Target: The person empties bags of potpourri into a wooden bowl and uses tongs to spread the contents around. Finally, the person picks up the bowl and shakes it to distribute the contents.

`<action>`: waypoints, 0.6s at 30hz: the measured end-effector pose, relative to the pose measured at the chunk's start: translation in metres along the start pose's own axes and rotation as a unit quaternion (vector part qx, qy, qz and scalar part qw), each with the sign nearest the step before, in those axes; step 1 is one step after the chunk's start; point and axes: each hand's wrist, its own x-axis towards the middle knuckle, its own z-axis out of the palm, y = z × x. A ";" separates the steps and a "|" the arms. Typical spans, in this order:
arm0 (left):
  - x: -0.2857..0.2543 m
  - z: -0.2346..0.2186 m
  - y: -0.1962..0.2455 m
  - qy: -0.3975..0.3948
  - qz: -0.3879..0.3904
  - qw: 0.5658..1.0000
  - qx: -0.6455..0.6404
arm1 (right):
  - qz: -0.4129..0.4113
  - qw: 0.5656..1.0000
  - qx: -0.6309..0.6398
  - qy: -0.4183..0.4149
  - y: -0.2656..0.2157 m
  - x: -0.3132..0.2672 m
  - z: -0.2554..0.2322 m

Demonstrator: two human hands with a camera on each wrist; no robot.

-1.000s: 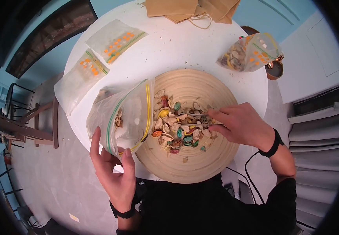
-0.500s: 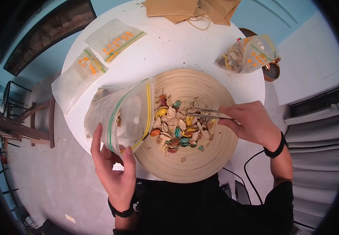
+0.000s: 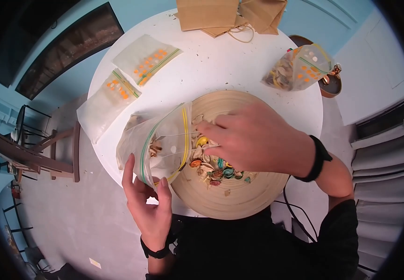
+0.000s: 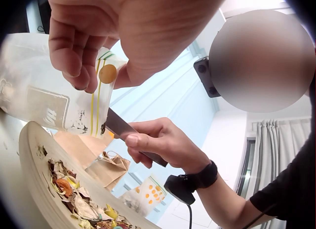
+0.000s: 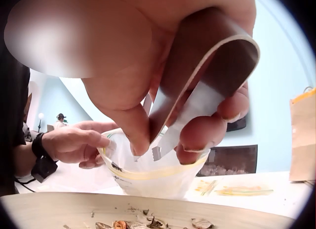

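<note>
My left hand (image 3: 149, 212) pinches the near rim of a clear zip bag (image 3: 167, 123) between thumb and fingers, its mouth facing right. Some dried brown pieces (image 3: 154, 148) show inside the bag. With my right hand (image 3: 265, 140) I grip metal tongs (image 5: 190, 56), bent in a U with toothed tips. Their two arms reach left through the bag's mouth; whether the tips hold a piece, I cannot tell. Beneath the right hand lies a round wooden plate (image 3: 230, 203), with a pile of dried petals and pods (image 3: 206, 169) in cream, yellow, orange and green, partly hidden by that hand.
Two flat zip bags with orange dots (image 3: 147, 60) lie at the table's back left. A filled zip bag (image 3: 290, 72) stands at the back right, near a brown round dish (image 3: 333, 88). Brown paper bags (image 3: 209, 16) sit at the far edge. Crumbs dot the white table (image 3: 211, 60).
My right hand has swung left with the tongs, from over the petal pile to the bag's mouth. The left hand keeps its pinch on the bag. The head view has shifted slightly.
</note>
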 end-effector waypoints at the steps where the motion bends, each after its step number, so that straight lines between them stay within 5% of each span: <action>1: 0.000 0.001 -0.001 0.002 -0.002 1.000 -0.001 | 0.002 1.000 0.012 0.019 0.001 -0.010 -0.002; 3: 0.000 0.003 -0.004 0.004 0.035 0.999 0.013 | 0.003 0.999 0.027 0.033 0.002 -0.031 -0.009; 5: 0.000 0.003 -0.007 0.004 0.033 0.999 0.008 | 0.162 0.985 0.061 0.022 0.001 -0.058 -0.021; 6: -0.001 0.004 -0.009 0.007 0.035 0.999 0.005 | 0.168 0.984 0.057 0.014 0.003 -0.073 -0.023; 8: 0.000 0.005 -0.013 0.002 0.043 0.999 0.002 | 0.321 0.936 0.129 -0.063 0.009 -0.103 -0.020; 14: 0.001 0.005 -0.016 0.021 0.043 0.999 -0.016 | 0.458 0.851 0.227 -0.119 0.012 -0.143 -0.021; 18: 0.000 0.007 -0.015 0.034 0.044 0.998 -0.013 | 0.462 0.836 0.240 -0.171 0.018 -0.134 -0.022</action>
